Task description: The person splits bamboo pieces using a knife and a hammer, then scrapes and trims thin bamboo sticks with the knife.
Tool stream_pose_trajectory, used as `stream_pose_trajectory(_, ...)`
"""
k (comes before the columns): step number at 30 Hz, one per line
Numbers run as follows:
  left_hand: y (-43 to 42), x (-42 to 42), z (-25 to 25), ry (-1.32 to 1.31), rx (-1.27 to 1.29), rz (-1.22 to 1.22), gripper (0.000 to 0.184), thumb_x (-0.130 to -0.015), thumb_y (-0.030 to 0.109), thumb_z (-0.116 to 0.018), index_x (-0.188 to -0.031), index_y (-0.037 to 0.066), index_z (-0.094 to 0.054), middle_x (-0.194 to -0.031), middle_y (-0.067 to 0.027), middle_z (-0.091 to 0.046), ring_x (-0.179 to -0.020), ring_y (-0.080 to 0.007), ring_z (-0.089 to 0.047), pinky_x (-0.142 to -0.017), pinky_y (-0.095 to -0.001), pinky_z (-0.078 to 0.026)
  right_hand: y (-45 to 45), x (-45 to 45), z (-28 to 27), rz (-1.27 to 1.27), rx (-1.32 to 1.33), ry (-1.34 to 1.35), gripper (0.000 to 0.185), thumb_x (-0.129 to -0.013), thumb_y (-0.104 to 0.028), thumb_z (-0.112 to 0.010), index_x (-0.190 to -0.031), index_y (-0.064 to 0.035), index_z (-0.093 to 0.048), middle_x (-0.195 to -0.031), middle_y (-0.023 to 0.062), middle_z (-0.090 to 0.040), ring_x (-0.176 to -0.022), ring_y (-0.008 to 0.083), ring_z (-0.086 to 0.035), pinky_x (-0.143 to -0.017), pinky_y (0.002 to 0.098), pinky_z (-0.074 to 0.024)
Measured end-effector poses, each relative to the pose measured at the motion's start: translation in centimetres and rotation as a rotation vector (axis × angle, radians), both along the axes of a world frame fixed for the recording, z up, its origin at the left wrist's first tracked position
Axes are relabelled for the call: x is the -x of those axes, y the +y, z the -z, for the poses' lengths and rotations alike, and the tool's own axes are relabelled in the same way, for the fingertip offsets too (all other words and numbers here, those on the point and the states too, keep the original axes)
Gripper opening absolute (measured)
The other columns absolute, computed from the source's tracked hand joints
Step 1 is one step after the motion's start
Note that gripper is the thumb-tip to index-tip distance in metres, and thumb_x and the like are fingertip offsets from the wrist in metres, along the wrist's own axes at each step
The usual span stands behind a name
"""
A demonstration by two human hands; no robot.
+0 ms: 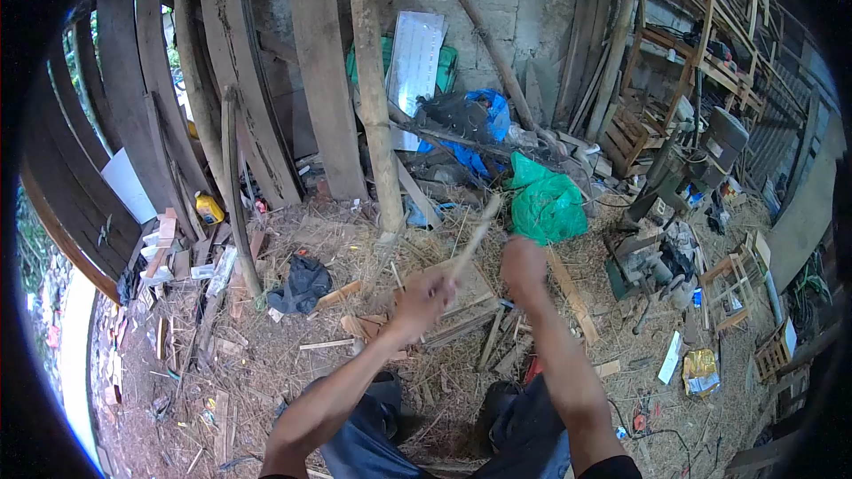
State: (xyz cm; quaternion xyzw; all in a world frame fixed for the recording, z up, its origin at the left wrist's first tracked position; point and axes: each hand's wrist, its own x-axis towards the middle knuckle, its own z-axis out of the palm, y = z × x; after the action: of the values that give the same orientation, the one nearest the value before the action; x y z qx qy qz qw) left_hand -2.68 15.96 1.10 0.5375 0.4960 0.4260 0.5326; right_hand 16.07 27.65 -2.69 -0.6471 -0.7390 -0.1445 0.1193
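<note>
My left hand (421, 303) is closed around the lower end of a pale wooden stick (476, 239), which slants up and away to the right. Just right of the stick is my right hand (524, 268), fingers curled into a fist; whatever it may grip is hidden. A thin sliver of wood (397, 277) shows beside my left hand, and I cannot tell whether it is held. Beneath both hands a wooden board (470, 286) lies among shavings.
A green plastic bag (548, 204) lies ahead, right of a standing pole (374, 124). Dark cloth (304, 284) and a yellow container (209, 208) are to the left. Rightward are a plank (572, 294), a gold packet (700, 372) and a small wooden frame (728, 288). Shavings cover the ground.
</note>
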Motion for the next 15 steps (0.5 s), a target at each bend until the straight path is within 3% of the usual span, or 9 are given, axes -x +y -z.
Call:
stream_pose_trajectory(1, -1.3, 0.2, -0.6, 0.162, 0.006, 0.026, 0.02, -0.096, 0.02, -0.048, -0.098, 0.003, -0.059, -0.07, 0.0033, -0.048, -0.054, -0.0012, -0.038, -0.044, -0.0184, -0.03, 0.7, -3.0, -0.3, 0.146, 0.09, 0.182, 0.023, -0.084, -0.019, -0.056, -0.071, -0.0038, -0.067, -0.073, 0.0193, -0.065, -0.067, 0.0328, -0.066, -0.055, 0.0419, -0.0532)
stream_pose_trajectory(3, -1.7, 1.2, 1.1, 0.128, -0.088, 0.129, 0.019, -0.096, 0.02, -0.045, -0.1, 0.005, -0.057, -0.069, 0.0047, -0.045, -0.052, -0.0019, -0.036, -0.043, -0.0184, -0.03, 1.0, -8.3, 0.6, 0.339, 0.147, 0.439, 0.022, -0.079, -0.022, -0.06, -0.074, -0.002, -0.067, -0.078, 0.0212, -0.065, -0.072, 0.0356, -0.066, -0.062, 0.0436, -0.0534)
stream_pose_trajectory(5, -1.0, 1.2, -0.2, -0.228, 0.17, 0.036, 0.017, -0.097, 0.019, -0.044, -0.102, 0.006, -0.054, -0.067, 0.0059, -0.039, -0.05, -0.0028, -0.033, -0.042, -0.0182, -0.029, -0.3, -9.7, 1.9, 0.387, 0.099, 0.487, 0.024, -0.077, -0.024, -0.063, -0.077, -0.0011, -0.067, -0.078, 0.0221, -0.065, -0.074, 0.0372, -0.065, -0.066, 0.0447, -0.0531)
stream_pose_trajectory(7, 0.5, 1.4, 0.2, -0.331, 0.154, 0.095, 0.019, -0.096, 0.025, -0.046, -0.1, 0.007, -0.049, -0.067, 0.0049, -0.036, -0.052, -0.0029, -0.03, -0.042, -0.0181, -0.025, -0.2, -10.0, 2.7, 0.392, 0.16, 0.492, 0.031, -0.074, -0.029, -0.066, -0.084, -0.0001, -0.067, -0.077, 0.0243, -0.064, -0.077, 0.0405, -0.064, -0.072, 0.0453, -0.0518)
stream_pose_trajectory(9, 1.1, 1.3, -0.1, -0.476, 0.268, 0.113, 0.017, -0.096, 0.024, -0.046, -0.095, 0.007, -0.049, -0.065, 0.0048, -0.034, -0.051, -0.0038, -0.03, -0.042, -0.0184, -0.024, 0.9, -9.2, 3.4, 0.309, 0.159, 0.499, 0.027, -0.079, -0.025, -0.062, -0.088, 0.0005, -0.065, -0.078, 0.0258, -0.063, -0.074, 0.0405, -0.063, -0.068, 0.0463, -0.0505)
stream_pose_trajectory(11, 1.8, 0.7, 0.7, -0.47, 0.271, 0.086, 0.017, -0.096, 0.025, -0.045, -0.092, 0.008, -0.048, -0.064, 0.005, -0.032, -0.05, -0.0042, -0.029, -0.042, -0.0186, -0.024, 1.0, -7.1, 3.4, -0.029, 0.023, 0.692, 0.019, -0.082, -0.016, -0.057, -0.089, -0.0006, -0.065, -0.08, 0.0242, -0.063, -0.071, 0.0406, -0.061, -0.063, 0.0465, -0.0482)
stream_pose_trajectory(15, 2.8, 0.0, 1.7, -0.524, 0.292, 0.06, 0.021, -0.097, 0.028, -0.042, -0.087, 0.01, -0.046, -0.062, 0.0061, -0.029, -0.047, -0.0047, -0.027, -0.041, -0.0192, -0.023, -1.1, -3.1, -0.3, -0.234, -0.037, 0.903, 0.016, -0.083, -0.008, -0.052, -0.091, -0.0029, -0.064, -0.077, 0.0201, -0.064, -0.067, 0.0388, -0.061, -0.059, 0.0466, -0.046)
